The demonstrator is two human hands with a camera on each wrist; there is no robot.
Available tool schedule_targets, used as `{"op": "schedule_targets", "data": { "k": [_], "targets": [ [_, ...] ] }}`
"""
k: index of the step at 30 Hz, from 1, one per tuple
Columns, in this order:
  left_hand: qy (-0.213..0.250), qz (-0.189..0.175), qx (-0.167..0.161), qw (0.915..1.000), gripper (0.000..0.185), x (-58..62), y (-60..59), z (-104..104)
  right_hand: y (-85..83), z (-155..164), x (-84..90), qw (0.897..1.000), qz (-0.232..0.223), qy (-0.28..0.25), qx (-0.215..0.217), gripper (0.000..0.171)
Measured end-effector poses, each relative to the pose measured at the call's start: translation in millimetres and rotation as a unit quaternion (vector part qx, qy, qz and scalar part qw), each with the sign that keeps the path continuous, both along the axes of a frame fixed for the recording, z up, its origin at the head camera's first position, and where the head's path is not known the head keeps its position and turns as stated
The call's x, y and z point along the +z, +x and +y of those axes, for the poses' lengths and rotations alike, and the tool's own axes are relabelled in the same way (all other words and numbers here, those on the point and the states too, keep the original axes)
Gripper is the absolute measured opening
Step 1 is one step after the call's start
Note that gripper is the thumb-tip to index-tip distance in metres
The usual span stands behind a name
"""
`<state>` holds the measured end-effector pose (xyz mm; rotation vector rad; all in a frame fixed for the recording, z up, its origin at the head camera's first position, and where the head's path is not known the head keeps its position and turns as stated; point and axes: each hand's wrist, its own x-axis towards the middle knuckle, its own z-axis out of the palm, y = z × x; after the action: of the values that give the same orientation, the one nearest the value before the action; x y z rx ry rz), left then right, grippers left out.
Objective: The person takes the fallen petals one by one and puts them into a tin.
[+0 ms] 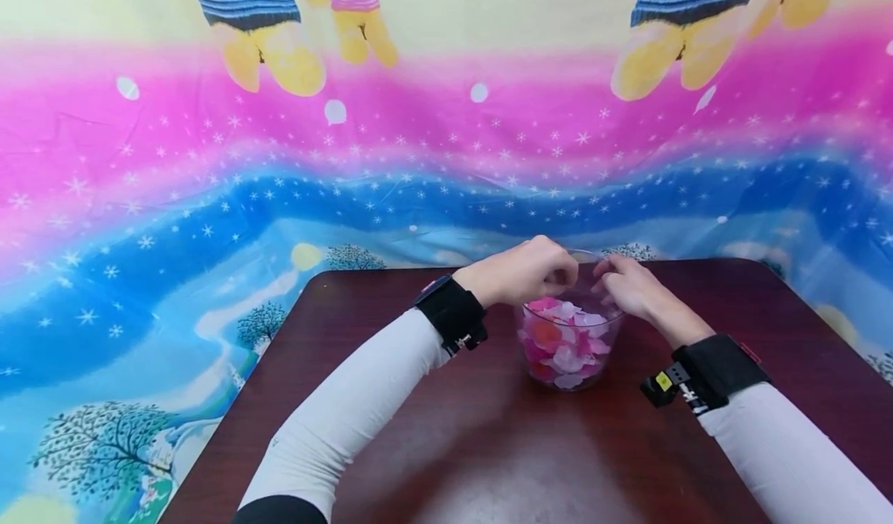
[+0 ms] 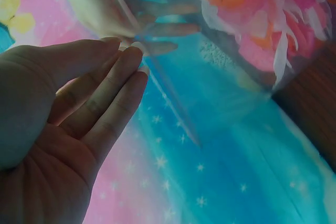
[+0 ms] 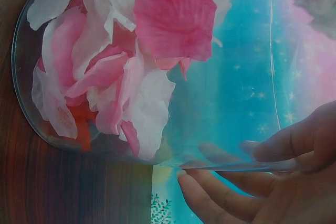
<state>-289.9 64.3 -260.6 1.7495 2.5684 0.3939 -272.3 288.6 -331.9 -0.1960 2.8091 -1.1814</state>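
Dark wooden table point(image 1: 432, 462) (cartoon backdrop point(image 1: 209, 198))

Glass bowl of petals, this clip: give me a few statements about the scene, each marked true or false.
1. The glass bowl stands on a dark wooden table. True.
2. The bowl holds blue marbles. False: it holds pink, white and orange petals.
3. Both hands are at the bowl's rim, the left hand and the right hand. True.
4. The right hand lies flat on the table away from the bowl. False: its fingers touch the glass rim.
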Motion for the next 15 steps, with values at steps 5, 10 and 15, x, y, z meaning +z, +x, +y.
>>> {"op": "schedule_targets", "data": {
  "k": [5,10,15],
  "targets": [
    [0.004,0.014,0.029,0.9995,0.010,7.4,5.0,-36.0,1.5,-1.9,-3.8,1.000,-0.001,-0.007,0.011,0.042],
    [0.022,0.037,0.039,0.9983,0.008,5.5,10.8,-89.1,3.1,5.5,-4.8,1.000,0.009,-0.003,0.014,0.041],
    [-0.013,0.024,0.097,0.9949,0.011,-17.5,16.7,-157.6,-1.9,2.7,-4.7,1.000,0.010,-0.007,0.021,0.041]
  ]
}}
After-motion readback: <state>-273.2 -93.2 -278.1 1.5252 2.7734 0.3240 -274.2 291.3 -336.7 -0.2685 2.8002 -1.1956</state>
